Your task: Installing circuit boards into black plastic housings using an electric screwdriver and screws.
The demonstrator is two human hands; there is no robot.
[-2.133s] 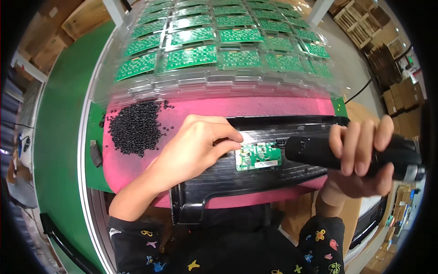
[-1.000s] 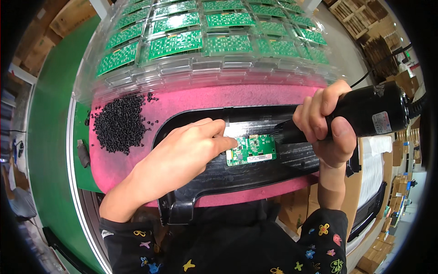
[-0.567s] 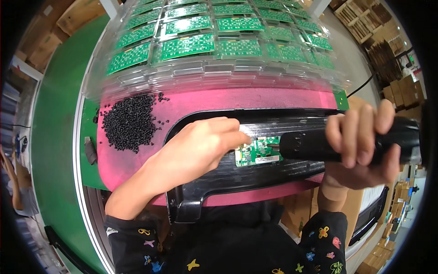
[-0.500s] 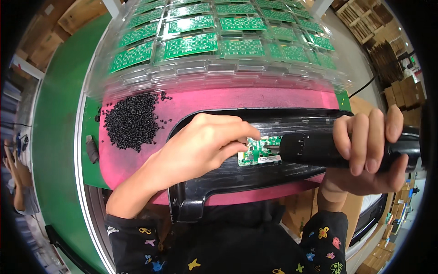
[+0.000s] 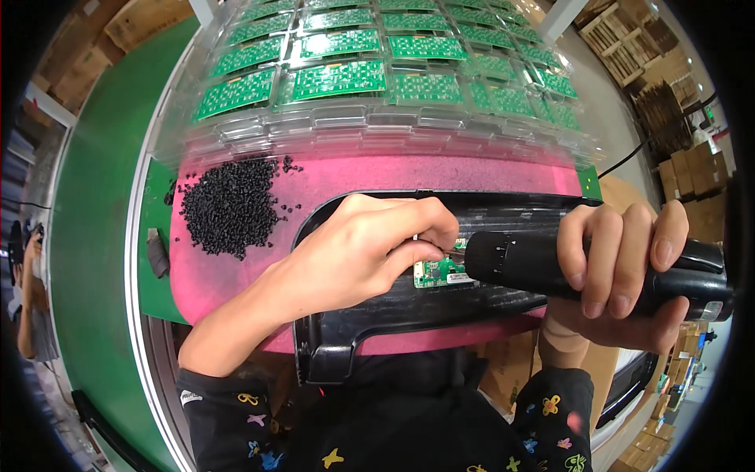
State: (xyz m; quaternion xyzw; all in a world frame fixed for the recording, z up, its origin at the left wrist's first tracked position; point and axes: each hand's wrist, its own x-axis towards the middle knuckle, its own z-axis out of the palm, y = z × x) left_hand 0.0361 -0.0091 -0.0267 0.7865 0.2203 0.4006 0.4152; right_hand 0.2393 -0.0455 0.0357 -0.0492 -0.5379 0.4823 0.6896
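A long black plastic panel (image 5: 409, 303) lies on a pink foam pad (image 5: 236, 275). A small green circuit board (image 5: 434, 273) sits on the panel. My left hand (image 5: 370, 244) rests on the panel with thumb and forefinger pinched at the board's left top edge, apparently on a small screw, too small to be sure. My right hand (image 5: 621, 263) grips a black electric screwdriver (image 5: 550, 263) held level, its nose over the right part of the board and almost touching my left fingertips.
A heap of small black screws (image 5: 228, 206) lies on the pad's far left. Clear plastic trays (image 5: 377, 130) stacked behind hold several green circuit boards (image 5: 338, 79). A green belt (image 5: 94, 197) runs on the left. Cardboard boxes (image 5: 692, 169) stand at right. Another person (image 5: 27, 291) is at far left.
The screwdriver swung from tilted up to level and slid left over the board. My left hand went from pressing the board flat to pinching at its edge.
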